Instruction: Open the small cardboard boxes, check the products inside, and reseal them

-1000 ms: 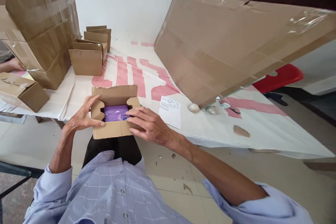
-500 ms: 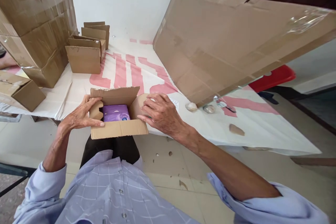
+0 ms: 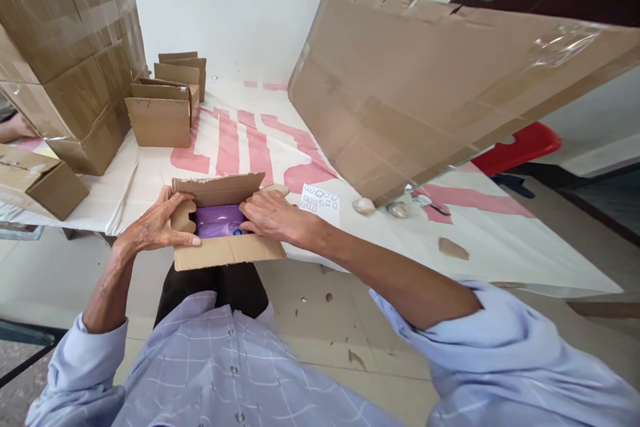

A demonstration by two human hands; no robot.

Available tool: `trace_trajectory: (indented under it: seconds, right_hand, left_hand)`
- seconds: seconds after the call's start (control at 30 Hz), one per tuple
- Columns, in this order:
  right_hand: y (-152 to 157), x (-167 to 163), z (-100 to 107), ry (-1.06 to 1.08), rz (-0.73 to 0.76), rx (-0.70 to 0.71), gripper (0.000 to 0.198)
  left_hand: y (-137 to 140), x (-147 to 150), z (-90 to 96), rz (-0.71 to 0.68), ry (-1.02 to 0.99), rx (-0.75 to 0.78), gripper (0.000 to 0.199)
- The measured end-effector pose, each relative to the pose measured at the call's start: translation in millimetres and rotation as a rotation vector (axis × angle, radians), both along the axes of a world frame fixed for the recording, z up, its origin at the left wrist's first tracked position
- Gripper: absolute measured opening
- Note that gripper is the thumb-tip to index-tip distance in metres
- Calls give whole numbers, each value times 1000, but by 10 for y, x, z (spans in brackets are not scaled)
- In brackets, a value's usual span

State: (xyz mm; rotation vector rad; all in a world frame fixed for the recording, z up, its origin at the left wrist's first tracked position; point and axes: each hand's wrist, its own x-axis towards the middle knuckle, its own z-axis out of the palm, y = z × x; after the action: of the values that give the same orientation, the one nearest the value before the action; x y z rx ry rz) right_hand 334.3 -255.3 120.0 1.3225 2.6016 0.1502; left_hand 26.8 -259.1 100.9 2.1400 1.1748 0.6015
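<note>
An open cardboard box (image 3: 230,252) stands at the front edge of the table, with its flaps spread. A purple packet (image 3: 218,221) with a small blue mark lies inside. My left hand (image 3: 159,223) is closed on the box's left end, thumb over the near flap and fingers at the left flap. Reaching in from the right, my right hand (image 3: 273,215) lies over the packet's right end. Its fingers are curled together on the packet, and the thumb side is low, by the near flap; the fingertips are partly hidden.
Taped cartons (image 3: 90,73) are stacked at the left, near a smaller box (image 3: 43,180). Open boxes (image 3: 159,121) stand behind. A large cardboard sheet (image 3: 425,87) leans at the right. A marked paper (image 3: 321,203), tape rolls (image 3: 398,209) and a cardboard scrap (image 3: 453,248) lie on the table.
My right hand has moved left from the box's right flap into the box, onto the purple packet. The marked paper is now uncovered. My left hand stays on the box.
</note>
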Motion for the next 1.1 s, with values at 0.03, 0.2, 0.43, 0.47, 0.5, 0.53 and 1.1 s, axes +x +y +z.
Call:
trace_trajectory:
  seconds: [0.03, 0.2, 0.43, 0.47, 0.5, 0.53, 1.1]
  right_hand:
    - [7, -70, 49, -31, -31, -46, 29]
    - [51, -350, 276, -98, -177, -299, 35]
    - [27, -289, 223, 23, -240, -369, 36]
    - [17, -262, 198, 52, -231, -358, 34]
    - [8, -237, 175, 79, -230, -345, 32]
    - [-1, -218, 154, 106, -237, -333, 32]
    - [81, -123, -367, 905, -461, -429, 53]
  left_hand:
    - [-5, 11, 14, 1, 2, -11, 92]
    - [-30, 55, 69, 7, 5, -51, 93]
    - [-40, 31, 11, -17, -75, 13, 90]
    - [-42, 26, -3, -17, -90, 28, 90]
    - [-46, 23, -16, -15, -106, 41, 91]
    - [-52, 23, -29, -10, -122, 51, 91]
    - [-157, 9, -369, 106, -466, -1, 91]
